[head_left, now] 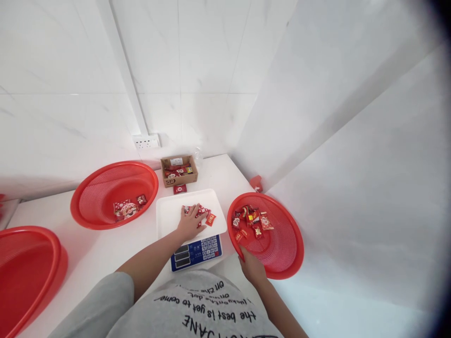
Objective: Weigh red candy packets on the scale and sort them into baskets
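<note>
My left hand, fingers spread, rests on red snack packets on the white tray of a weighing scale. A small orange-red packet lies beside my fingertips. Below the tray shows the scale's blue keypad panel with its dark displays. My right hand is closed round the near-left rim of a red plastic basket. Several red and gold packets lie inside this basket, mostly toward its left side.
A cardboard box of packets stands behind the scale, with one red packet before it. To the left are a red basket holding a few packets and another red basket. Walls close off the back and right; a socket strip is on the wall.
</note>
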Demonstrator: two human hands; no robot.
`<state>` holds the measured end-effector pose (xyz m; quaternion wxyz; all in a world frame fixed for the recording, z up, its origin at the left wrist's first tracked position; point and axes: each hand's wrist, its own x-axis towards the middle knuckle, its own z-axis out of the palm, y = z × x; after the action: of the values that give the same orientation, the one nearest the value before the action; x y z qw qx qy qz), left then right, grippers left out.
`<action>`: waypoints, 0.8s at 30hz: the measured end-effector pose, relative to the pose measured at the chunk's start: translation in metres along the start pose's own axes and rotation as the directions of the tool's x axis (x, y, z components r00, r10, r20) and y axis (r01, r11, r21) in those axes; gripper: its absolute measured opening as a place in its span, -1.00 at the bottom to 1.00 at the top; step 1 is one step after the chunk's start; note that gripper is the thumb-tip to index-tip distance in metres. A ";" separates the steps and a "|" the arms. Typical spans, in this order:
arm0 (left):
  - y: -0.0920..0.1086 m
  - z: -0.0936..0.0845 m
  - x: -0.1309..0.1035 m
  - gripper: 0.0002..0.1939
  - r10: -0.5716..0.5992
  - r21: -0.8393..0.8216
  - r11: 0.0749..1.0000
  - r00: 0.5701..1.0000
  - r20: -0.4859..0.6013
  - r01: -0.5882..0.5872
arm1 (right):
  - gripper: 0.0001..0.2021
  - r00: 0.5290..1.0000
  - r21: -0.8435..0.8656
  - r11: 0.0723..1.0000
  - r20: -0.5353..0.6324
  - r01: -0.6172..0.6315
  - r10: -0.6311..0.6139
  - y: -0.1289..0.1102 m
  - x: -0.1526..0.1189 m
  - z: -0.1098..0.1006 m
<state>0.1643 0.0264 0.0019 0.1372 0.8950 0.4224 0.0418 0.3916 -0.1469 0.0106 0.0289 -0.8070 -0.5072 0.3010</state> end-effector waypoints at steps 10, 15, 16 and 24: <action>0.000 -0.008 -0.012 -0.36 0.103 0.011 0.995 0.994 -0.028 -0.103 | -0.46 0.999 0.113 0.994 -0.037 -0.003 0.007 0.006 0.003 0.003; 0.026 -0.006 -0.003 -0.42 0.275 0.016 0.961 0.961 -0.007 -0.275 | -0.46 1.000 0.006 1.000 -0.021 -0.002 0.003 0.000 0.001 0.000; 0.028 -0.006 -0.002 -0.44 0.277 0.010 0.961 0.961 -0.001 -0.277 | -0.47 1.000 -0.004 1.000 -0.016 -0.003 0.002 0.000 0.000 -0.001; 0.015 -0.015 -0.014 -0.65 0.249 -0.029 0.968 0.968 -0.002 -0.249 | -0.48 1.000 0.004 1.000 -0.021 -0.011 0.011 -0.002 -0.001 -0.002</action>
<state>0.1634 0.0096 0.0214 0.1440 0.9389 0.3058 0.0642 0.3909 -0.1467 0.0136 0.0343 -0.8129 -0.5017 0.2938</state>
